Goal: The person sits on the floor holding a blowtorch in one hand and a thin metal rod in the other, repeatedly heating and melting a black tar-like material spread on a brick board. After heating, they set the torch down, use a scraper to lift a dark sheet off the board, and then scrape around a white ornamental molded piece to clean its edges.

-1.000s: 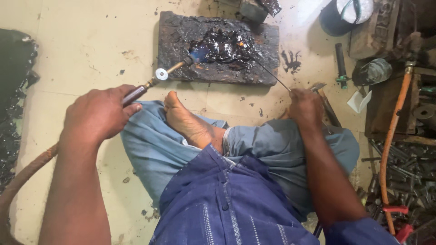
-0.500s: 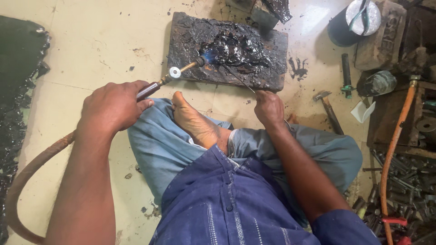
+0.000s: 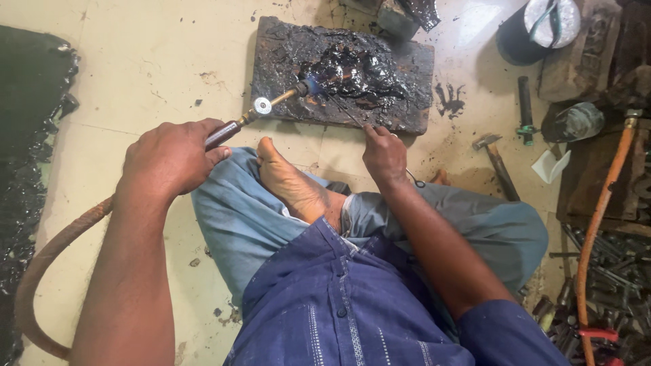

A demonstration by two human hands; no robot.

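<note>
both hands are at work, left hand [image 3: 173, 157] gripping the torch [image 3: 271, 105], right hand [image 3: 384, 154] pinching a thin rod [image 3: 347, 112] into the black mass [image 3: 352, 68] mid-slab [image 3: 285, 41]; heating looks under way, unfinished.

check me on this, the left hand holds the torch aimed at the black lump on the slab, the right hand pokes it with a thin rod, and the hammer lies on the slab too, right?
Not quite: the head view shows the hammer lying on the floor right of the slab, not on it. The rest holds: left hand holds the torch at the black lump, right hand holds the thin rod.
</note>
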